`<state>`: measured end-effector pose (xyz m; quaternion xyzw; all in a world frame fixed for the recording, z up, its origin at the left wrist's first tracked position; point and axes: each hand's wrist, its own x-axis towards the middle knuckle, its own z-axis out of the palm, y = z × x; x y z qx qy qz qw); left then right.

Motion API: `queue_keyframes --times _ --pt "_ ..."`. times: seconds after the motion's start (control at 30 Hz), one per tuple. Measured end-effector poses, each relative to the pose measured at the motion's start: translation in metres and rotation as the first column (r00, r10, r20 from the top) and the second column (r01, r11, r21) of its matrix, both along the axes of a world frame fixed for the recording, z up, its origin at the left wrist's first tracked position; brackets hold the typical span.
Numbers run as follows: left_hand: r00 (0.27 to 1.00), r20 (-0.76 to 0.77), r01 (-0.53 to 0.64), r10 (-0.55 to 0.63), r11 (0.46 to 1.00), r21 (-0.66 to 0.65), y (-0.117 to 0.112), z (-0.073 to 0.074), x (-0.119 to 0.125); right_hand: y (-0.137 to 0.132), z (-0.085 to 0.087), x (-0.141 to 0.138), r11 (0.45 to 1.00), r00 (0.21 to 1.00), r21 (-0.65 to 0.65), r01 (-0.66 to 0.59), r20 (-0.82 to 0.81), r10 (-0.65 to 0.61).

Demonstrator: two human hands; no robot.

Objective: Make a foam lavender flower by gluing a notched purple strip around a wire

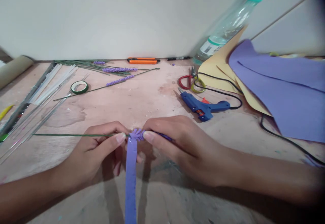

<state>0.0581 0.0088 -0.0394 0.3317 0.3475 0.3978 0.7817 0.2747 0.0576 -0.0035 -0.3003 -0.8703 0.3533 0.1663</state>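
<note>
Between finger and thumb, my left hand point(101, 142) pinches a thin green wire stem point(61, 135), whose bare end sticks out to the left. My right hand point(175, 136) is closed around the purple flower part point(137, 134) at the stem's other end, with fringed petals showing between the two hands. From that point a purple fringed strip point(131, 180) hangs down toward the bottom edge, with small cuts along one side. A shiny patch, perhaps glue, shows near its top. The fingers hide part of the wrapped flower.
A blue glue gun point(203, 105) with a black cord, red-handled scissors point(185, 82) and a plastic bottle point(223, 31) stand right. Purple sheets point(279, 92) lie beyond. Finished purple sprigs point(119, 70), green tape point(79, 87), glue sticks point(53, 82) and an orange cutter point(143, 61) lie behind.
</note>
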Motion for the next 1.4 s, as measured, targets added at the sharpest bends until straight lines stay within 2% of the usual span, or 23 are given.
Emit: queue_keyframes --times 0.1,0.27,0.37,0.63,0.8,1.0,1.1,1.23,1.4 --pt "0.999 -0.046 0.01 -0.01 1.0 -0.001 0.0 0.0 -0.003 0.0 0.001 -0.001 0.999 0.998 0.022 0.04 0.044 -0.041" --pt "0.965 -0.26 0.076 -0.038 0.988 0.136 0.001 0.002 -0.007 0.0 -0.002 -0.002 0.989 0.995 0.13 0.07 0.063 -0.078" --pt "0.948 -0.317 0.09 -0.036 0.983 0.158 0.003 0.002 -0.008 -0.001 -0.005 -0.002 0.975 0.991 0.204 0.089 0.077 -0.106" --pt "0.961 -0.265 0.099 -0.072 0.991 0.091 0.003 0.002 -0.011 -0.006 -0.007 -0.002 0.924 0.99 0.365 0.11 0.043 -0.135" --pt "0.996 -0.074 0.041 -0.044 0.999 -0.034 0.002 0.002 -0.007 -0.006 -0.007 -0.001 0.901 0.994 0.429 0.062 0.058 -0.096" --pt "0.999 -0.036 -0.015 0.013 0.998 -0.058 0.004 0.002 -0.002 -0.007 -0.005 -0.002 0.913 0.994 0.401 0.073 0.047 -0.1" --pt "1.0 0.005 -0.008 0.008 0.997 -0.073 0.003 0.001 -0.002 -0.007 -0.003 -0.002 0.947 0.996 0.311 0.082 0.004 -0.087" --pt "0.998 0.067 0.012 -0.006 0.996 -0.089 0.002 0.0 -0.003 -0.006 -0.002 -0.002 0.984 0.999 0.18 0.011 -0.036 -0.005" --pt "0.998 0.068 0.018 -0.01 0.994 -0.106 0.002 0.001 -0.003 -0.005 -0.002 -0.003 0.976 0.993 0.199 0.089 0.056 -0.103"
